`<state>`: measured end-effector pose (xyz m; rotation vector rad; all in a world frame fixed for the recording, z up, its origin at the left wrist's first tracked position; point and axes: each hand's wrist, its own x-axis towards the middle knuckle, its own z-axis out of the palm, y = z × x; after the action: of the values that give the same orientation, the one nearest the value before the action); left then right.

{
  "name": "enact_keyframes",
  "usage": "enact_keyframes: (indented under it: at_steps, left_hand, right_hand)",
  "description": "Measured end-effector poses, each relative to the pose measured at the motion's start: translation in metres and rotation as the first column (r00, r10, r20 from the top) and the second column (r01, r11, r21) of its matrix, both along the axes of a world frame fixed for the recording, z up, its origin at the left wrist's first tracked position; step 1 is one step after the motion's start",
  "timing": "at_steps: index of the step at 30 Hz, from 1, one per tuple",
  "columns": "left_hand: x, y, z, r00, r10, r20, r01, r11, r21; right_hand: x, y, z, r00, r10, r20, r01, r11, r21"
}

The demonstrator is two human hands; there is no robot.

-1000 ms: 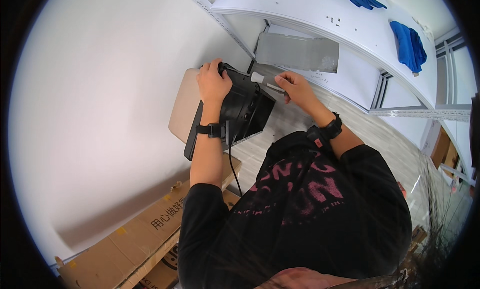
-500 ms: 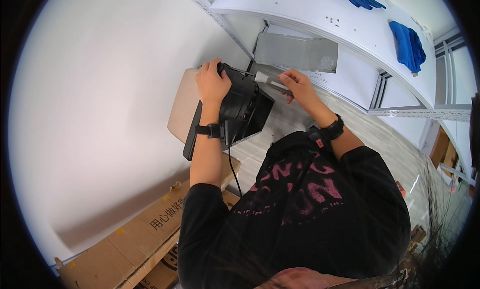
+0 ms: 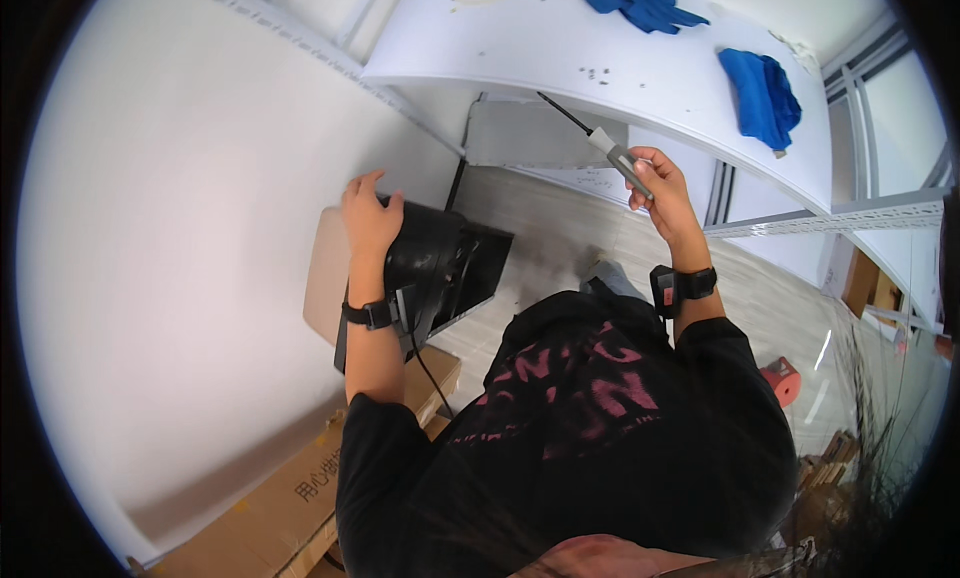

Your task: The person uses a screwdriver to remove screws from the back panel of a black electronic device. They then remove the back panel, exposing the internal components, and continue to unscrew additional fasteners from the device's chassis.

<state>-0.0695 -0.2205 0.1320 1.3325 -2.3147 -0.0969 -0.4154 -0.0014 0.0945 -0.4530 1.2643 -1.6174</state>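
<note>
My right hand (image 3: 660,190) is closed around the grey handle of a screwdriver (image 3: 622,161). Its dark shaft points up and left, in front of the white shelf's edge, with the tip free of any screw. My left hand (image 3: 372,216) lies at the top corner of a black boxy appliance (image 3: 425,248), its fingers and thumb apart. A beige panel (image 3: 325,268) shows on the appliance's left side, and its right side is a dark open-looking frame. A black cable (image 3: 432,376) hangs below my left wrist strap.
On the white shelf (image 3: 480,38) lie several small dark screws (image 3: 598,74) and two blue cloths (image 3: 640,0), (image 3: 762,96). A grey panel (image 3: 540,133) is under the shelf. Cardboard boxes (image 3: 270,508) stand at lower left. A red roll (image 3: 785,380) is at right.
The screwdriver has come away from the black appliance and swung up toward the shelf in my right hand. My left hand's fingers have loosened at the appliance's corner. The view has shifted.
</note>
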Motion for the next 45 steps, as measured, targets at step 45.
enact_keyframes:
  at_steps: [45]
  left_hand:
    - [-0.198, 0.033, -0.062, 0.112, 0.81, -0.576, 0.843, 0.229, 0.486]
  right_hand:
    - [-0.07, -0.018, -0.027, 0.929, 0.371, 0.016, -0.371, 0.928, 0.025]
